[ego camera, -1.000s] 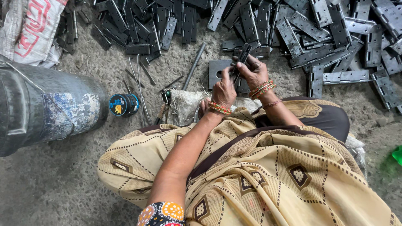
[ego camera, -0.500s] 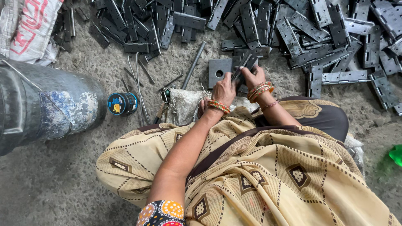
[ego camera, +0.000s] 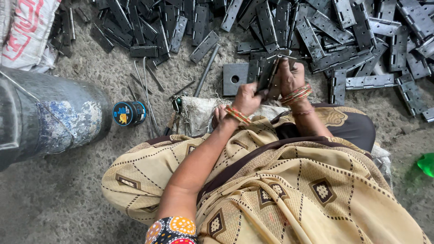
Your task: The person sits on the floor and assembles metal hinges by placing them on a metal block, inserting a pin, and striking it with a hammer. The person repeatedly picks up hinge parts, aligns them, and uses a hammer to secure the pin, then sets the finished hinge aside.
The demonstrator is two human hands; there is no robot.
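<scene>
Your left hand (ego camera: pixel 246 97) and right hand (ego camera: pixel 289 77) had their fingers (ego camera: pixel 284 68) closed around one dark metal hinge (ego camera: pixel 267 74), held up between them. Just beyond your fingers a square plate with a hole (ego camera: pixel 235 79) lay on the floor (ego camera: pixel 58 199), with the heap of hinges (ego camera: pixel 343 31) farther out. Left of your fingers stood a small blue tin (ego camera: pixel 129 113).

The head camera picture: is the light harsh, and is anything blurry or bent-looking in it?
In the head view the light is soft and even, with no hard shadows and only a dull sheen on the pile of metal hinges. The left hand and right hand, both on a dark hinge, look slightly soft. The grey drum at the left edge bulges, stretched by the wide lens.
</scene>
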